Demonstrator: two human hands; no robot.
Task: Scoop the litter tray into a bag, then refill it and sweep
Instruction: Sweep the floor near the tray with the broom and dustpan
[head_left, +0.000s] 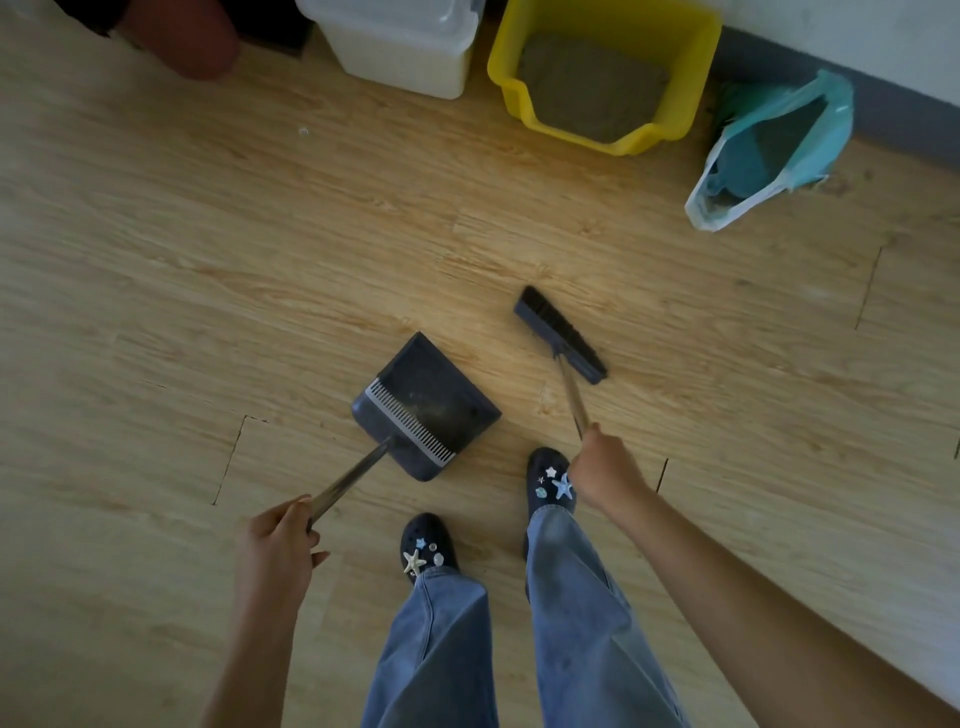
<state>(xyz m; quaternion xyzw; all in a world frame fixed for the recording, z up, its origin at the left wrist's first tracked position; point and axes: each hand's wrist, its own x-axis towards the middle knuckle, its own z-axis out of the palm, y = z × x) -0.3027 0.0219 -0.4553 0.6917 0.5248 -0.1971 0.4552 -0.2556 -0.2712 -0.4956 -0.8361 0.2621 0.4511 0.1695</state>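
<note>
Yellow tray (519, 98) sits filled at 1 o'clock, bag (774, 150) at 2, as sweeping, seemingly the last step, is in hand: left grip (275, 540) curled round the dustpan (426, 405) handle, right grip (605, 467) round the broom (561, 335). Next, the broom must sweep toward the dustpan. Wood-look floor (208, 260); white bin (405, 52) at 12.

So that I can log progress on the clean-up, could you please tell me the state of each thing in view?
Litter tray: upright, holds grey litter.
Bag: open, slumped on the floor, litter inside.
White tub: lid on, top cut off by the frame.
Dustpan: on the floor, dust inside, handle held by left hand.
Broom: bristles on the floor, handle gripped by right hand.
</note>
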